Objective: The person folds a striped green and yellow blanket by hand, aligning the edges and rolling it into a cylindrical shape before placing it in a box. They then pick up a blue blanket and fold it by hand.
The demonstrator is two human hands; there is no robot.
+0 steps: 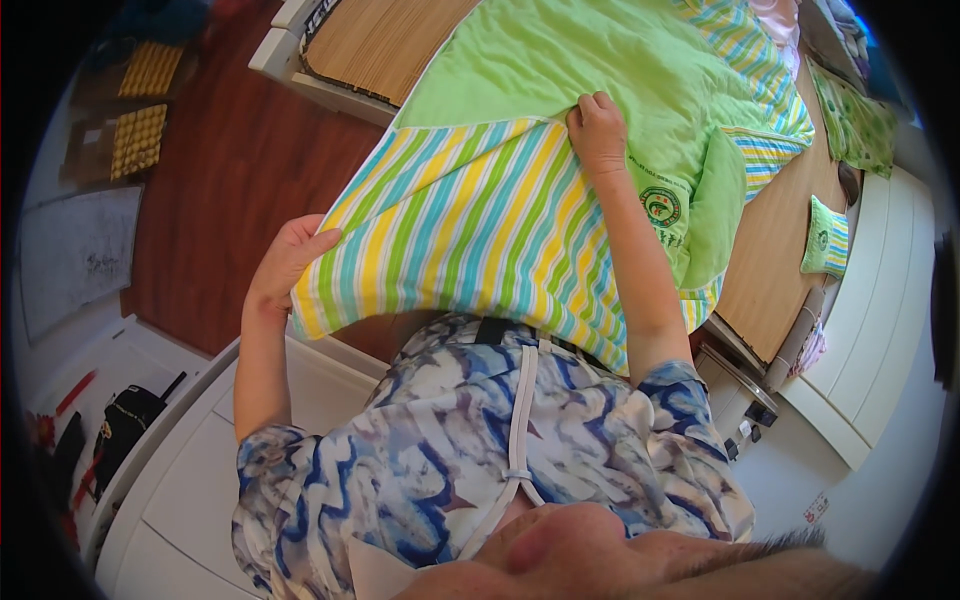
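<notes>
A light green quilt (525, 60) with a striped side of yellow, green, blue and white spreads over the bed and hangs toward me. My left hand (296, 251) pinches the near left corner of its striped part (420, 247), thumb on top. Farther up, my right hand (600, 133) has its fingers curled on the white-piped seam where the stripes meet the plain green. A round emblem with writing (660, 206) shows right of my right forearm. The cloth under my right fingers is partly hidden.
A bed with a bamboo mat (367, 45) lies beneath the quilt. On its right are a small striped pillow (825, 236), a rolled brown mat (795, 337) and a white headboard (862, 322). Yellow egg trays (139, 141) stand past the wooden floor (202, 172); a white cabinet (180, 480) is at lower left.
</notes>
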